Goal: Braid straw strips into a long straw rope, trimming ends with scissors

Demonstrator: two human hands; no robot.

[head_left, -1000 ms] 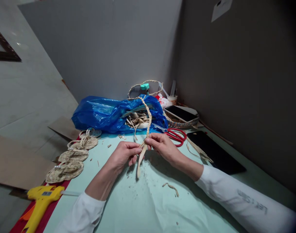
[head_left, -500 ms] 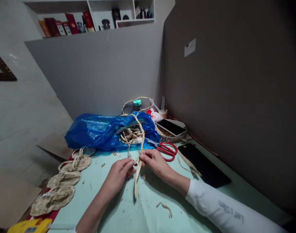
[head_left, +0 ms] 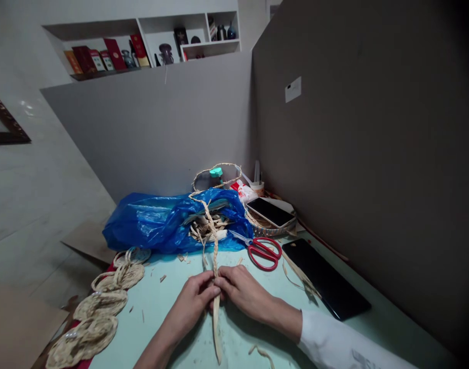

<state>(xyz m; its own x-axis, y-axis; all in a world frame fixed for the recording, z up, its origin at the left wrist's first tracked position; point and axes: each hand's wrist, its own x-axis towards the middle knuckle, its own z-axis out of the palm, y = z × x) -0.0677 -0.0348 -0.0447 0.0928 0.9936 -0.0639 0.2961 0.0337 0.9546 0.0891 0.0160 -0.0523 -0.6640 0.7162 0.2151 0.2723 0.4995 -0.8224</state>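
A pale braided straw cord (head_left: 215, 251) runs from the blue bag down to my hands at the front middle. My left hand (head_left: 198, 297) is closed on the cord from the left, thumb and fingers pinched. From the right, my right hand (head_left: 238, 287) pinches the same spot, its fingertips meeting those of my left hand. Below them a flat loose strand (head_left: 217, 333) hangs toward me. Farther back the cord loops around near a teal-capped bottle (head_left: 216, 172).
A blue plastic bag (head_left: 149, 220) holds straw scraps. Red-handled scissors (head_left: 264, 253), a phone (head_left: 270, 211) on a round basket and a black tablet-like slab (head_left: 326, 277) lie right. Woven straw sandals (head_left: 84, 341) line the left edge of the green table (head_left: 172, 277).
My hands have come together on the cord, where they were slightly apart before. The loose strand now hangs straighter. The camera view has tilted up a little.
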